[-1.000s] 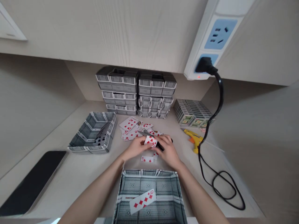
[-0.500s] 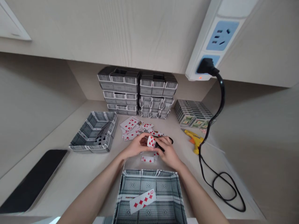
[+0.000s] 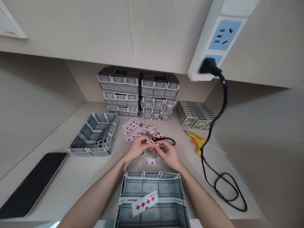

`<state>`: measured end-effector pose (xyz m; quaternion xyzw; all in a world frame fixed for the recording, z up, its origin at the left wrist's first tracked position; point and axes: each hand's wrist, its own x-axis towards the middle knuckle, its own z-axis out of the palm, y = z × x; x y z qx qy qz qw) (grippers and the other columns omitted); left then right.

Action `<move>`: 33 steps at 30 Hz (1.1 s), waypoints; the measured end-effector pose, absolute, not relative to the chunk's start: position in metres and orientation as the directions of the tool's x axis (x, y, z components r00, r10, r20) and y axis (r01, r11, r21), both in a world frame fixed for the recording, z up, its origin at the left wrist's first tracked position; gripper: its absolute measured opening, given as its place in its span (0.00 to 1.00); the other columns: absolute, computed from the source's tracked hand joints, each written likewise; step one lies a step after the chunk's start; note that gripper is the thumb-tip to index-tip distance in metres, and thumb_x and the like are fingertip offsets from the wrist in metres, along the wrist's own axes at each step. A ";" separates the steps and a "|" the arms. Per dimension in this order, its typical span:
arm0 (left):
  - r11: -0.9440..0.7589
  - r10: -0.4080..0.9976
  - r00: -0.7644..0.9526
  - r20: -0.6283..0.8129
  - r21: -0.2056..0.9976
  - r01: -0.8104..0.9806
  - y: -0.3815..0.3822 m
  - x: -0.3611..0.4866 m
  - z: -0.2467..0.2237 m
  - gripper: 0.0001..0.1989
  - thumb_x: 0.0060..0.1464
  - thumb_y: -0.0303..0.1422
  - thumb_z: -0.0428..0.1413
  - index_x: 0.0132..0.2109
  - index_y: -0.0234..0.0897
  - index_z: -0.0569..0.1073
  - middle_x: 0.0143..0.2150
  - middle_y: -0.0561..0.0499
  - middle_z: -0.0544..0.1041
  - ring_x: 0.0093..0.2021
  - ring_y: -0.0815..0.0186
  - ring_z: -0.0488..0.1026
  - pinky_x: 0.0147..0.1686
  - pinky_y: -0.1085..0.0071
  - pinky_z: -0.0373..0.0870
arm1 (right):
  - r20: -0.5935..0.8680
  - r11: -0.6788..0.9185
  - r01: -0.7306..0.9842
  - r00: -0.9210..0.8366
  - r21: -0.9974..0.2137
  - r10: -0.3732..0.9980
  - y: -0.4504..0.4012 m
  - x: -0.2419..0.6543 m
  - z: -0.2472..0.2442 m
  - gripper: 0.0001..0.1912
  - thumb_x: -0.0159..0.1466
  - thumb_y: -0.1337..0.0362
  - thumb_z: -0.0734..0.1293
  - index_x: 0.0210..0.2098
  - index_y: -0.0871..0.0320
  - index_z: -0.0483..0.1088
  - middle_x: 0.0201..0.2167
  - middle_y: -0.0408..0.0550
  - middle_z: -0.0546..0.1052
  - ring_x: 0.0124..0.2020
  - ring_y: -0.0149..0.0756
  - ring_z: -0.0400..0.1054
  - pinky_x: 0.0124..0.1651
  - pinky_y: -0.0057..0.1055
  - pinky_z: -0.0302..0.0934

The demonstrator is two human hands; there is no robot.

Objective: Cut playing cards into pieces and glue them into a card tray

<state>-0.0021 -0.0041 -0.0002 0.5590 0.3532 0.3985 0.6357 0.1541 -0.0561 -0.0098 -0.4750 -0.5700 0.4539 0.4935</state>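
Note:
Between my fingertips is a small piece of playing card (image 3: 153, 143) with red pips, pinched from both sides. My left hand (image 3: 139, 147) grips its left end and my right hand (image 3: 168, 153) its right end. Black-handled scissors (image 3: 163, 138) lie just behind my hands, partly hidden by them. A cut strip of a six of diamonds (image 3: 149, 161) rests on the table below my fingers. Nearest me stands an open box made of playing cards (image 3: 152, 177), with a cut nine of diamonds (image 3: 145, 203) inside. Loose red cards (image 3: 130, 126) are spread behind my left hand.
An open card box (image 3: 91, 151) with black-suit cards stands left, beside a black phone (image 3: 33, 183). Card boxes (image 3: 121, 84) are stacked at the back. Packed decks (image 3: 196, 114), a yellow glue gun (image 3: 198, 141) and a black cable (image 3: 216, 186) are on the right.
The card piece, earlier curved with its hearts facing me, now lies flatter between my fingertips. My right hand has come off the scissors' handle, which shows more fully.

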 end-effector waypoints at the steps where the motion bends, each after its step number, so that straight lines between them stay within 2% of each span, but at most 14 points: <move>1: 0.085 0.899 0.438 -0.026 0.990 -0.115 -0.004 -0.002 0.001 0.14 0.36 0.37 0.62 0.30 0.33 0.72 0.25 0.52 0.75 0.24 0.68 0.73 0.29 0.70 0.72 | 0.106 0.109 0.044 -0.049 -0.993 0.993 -0.056 0.154 -0.009 0.15 0.55 0.55 0.65 0.38 0.59 0.66 0.26 0.45 0.74 0.26 0.33 0.71 0.32 0.33 0.68; 6: 0.216 0.853 0.511 -0.105 0.963 -0.162 -0.003 -0.005 0.004 0.15 0.40 0.39 0.60 0.36 0.35 0.75 0.28 0.48 0.78 0.30 0.63 0.76 0.35 0.65 0.74 | 0.046 0.047 -0.045 0.017 -0.998 0.999 -0.055 0.154 0.001 0.17 0.52 0.53 0.67 0.34 0.60 0.68 0.20 0.43 0.74 0.22 0.34 0.71 0.31 0.35 0.69; 10: 0.213 0.849 0.516 -0.112 0.967 -0.140 -0.003 -0.005 0.005 0.14 0.42 0.38 0.59 0.36 0.34 0.75 0.30 0.48 0.79 0.31 0.63 0.76 0.38 0.66 0.74 | 0.021 0.022 -0.078 0.013 -0.997 1.000 -0.055 0.154 0.001 0.17 0.52 0.54 0.68 0.34 0.61 0.68 0.21 0.43 0.74 0.22 0.33 0.71 0.31 0.34 0.68; 16: 0.148 0.864 0.498 -0.079 0.984 -0.101 -0.002 -0.005 0.001 0.14 0.39 0.37 0.61 0.34 0.34 0.77 0.30 0.48 0.79 0.28 0.63 0.76 0.36 0.64 0.74 | -0.001 0.000 -0.057 0.025 -0.998 1.000 -0.053 0.155 -0.007 0.19 0.47 0.56 0.71 0.34 0.59 0.67 0.21 0.42 0.74 0.21 0.33 0.70 0.29 0.32 0.67; 21: 0.195 0.844 0.525 -0.107 0.974 -0.115 -0.002 -0.004 0.000 0.14 0.40 0.37 0.60 0.36 0.34 0.76 0.28 0.48 0.79 0.28 0.62 0.76 0.35 0.64 0.74 | -0.019 -0.015 -0.068 0.069 -0.998 0.997 -0.050 0.157 -0.010 0.17 0.46 0.57 0.72 0.32 0.59 0.68 0.21 0.43 0.74 0.19 0.32 0.69 0.27 0.31 0.66; 33: 0.184 0.846 0.518 -0.128 0.981 -0.057 -0.002 -0.004 -0.002 0.14 0.42 0.38 0.60 0.33 0.30 0.74 0.24 0.51 0.77 0.26 0.67 0.75 0.32 0.71 0.73 | -0.089 -0.083 -0.137 0.039 -0.987 0.995 -0.050 0.155 0.002 0.15 0.45 0.56 0.72 0.26 0.60 0.70 0.16 0.41 0.74 0.17 0.30 0.67 0.24 0.28 0.64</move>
